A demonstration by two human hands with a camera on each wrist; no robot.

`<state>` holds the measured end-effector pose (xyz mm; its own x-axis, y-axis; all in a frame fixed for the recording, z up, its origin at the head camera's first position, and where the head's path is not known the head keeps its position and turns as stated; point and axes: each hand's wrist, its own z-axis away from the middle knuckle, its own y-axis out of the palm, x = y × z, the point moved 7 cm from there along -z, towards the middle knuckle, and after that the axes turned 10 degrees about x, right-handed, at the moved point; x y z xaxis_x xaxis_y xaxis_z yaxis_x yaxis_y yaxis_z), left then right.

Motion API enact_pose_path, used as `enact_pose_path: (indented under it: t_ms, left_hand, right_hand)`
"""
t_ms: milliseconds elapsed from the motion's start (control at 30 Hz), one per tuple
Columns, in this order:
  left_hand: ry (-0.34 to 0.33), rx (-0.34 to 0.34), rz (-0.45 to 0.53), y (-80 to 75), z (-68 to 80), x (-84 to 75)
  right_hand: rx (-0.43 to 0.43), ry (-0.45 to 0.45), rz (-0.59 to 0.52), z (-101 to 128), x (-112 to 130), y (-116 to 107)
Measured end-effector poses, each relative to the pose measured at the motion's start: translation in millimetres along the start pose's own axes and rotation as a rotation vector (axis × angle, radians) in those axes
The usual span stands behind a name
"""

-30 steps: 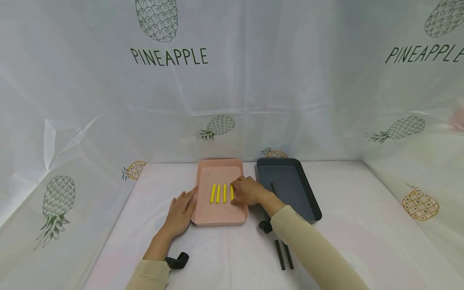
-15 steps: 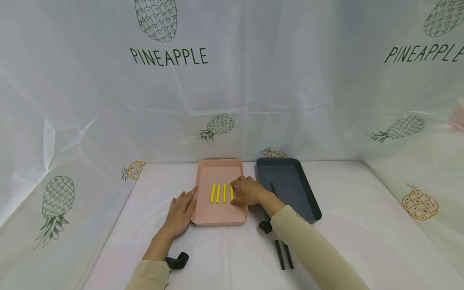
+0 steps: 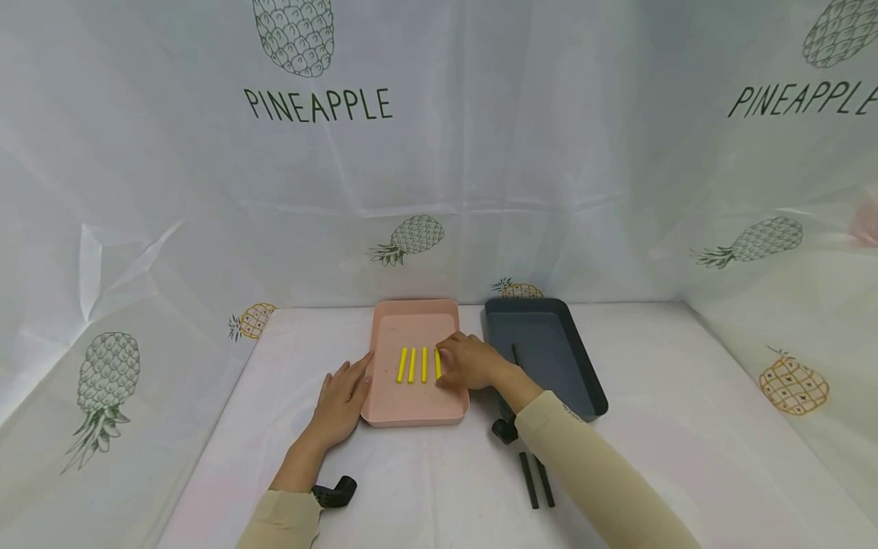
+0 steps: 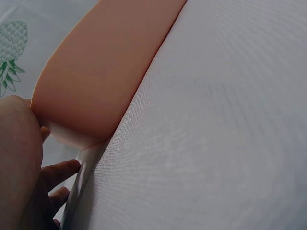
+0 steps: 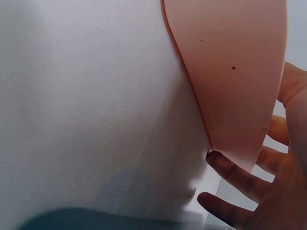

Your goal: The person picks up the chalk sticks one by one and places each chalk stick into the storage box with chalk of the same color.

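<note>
A pink tray (image 3: 411, 324) lies at the middle of the white table. Three yellow sticks (image 3: 412, 364) lie side by side in it, and a fourth yellow stick (image 3: 437, 361) is partly covered by my right hand (image 3: 453, 362). That hand lies over the tray's right side with its fingertips on the fourth stick. My left hand (image 3: 350, 381) lies flat on the table, its fingers against the tray's left rim. The wrist views show the tray's pink outer wall (image 4: 96, 72) (image 5: 230, 72) and relaxed fingers (image 4: 57, 170) (image 5: 240, 175) beside it.
A dark grey tray (image 3: 590, 389) stands right of the pink one with one black stick (image 3: 516, 354) inside. Two black sticks (image 3: 536, 480) lie on the table near my right forearm. White pineapple-print curtains close off the back and both sides.
</note>
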<state>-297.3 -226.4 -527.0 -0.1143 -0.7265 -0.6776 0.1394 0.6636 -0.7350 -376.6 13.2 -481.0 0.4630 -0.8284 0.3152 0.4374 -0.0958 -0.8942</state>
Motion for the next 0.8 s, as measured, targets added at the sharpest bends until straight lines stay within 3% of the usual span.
enact_pose_path:
  t_ms: [233,800]
  left_hand:
    - [0.002,0.001,-0.002,-0.4,-0.4,-1.5]
    - [0.007,-0.004,0.002,-0.1,-0.2,-1.1]
  right_hand:
    - [-0.010,0.009,0.014,8,-2,-2]
    - [-0.068,-0.085,-0.017,30,3,-11]
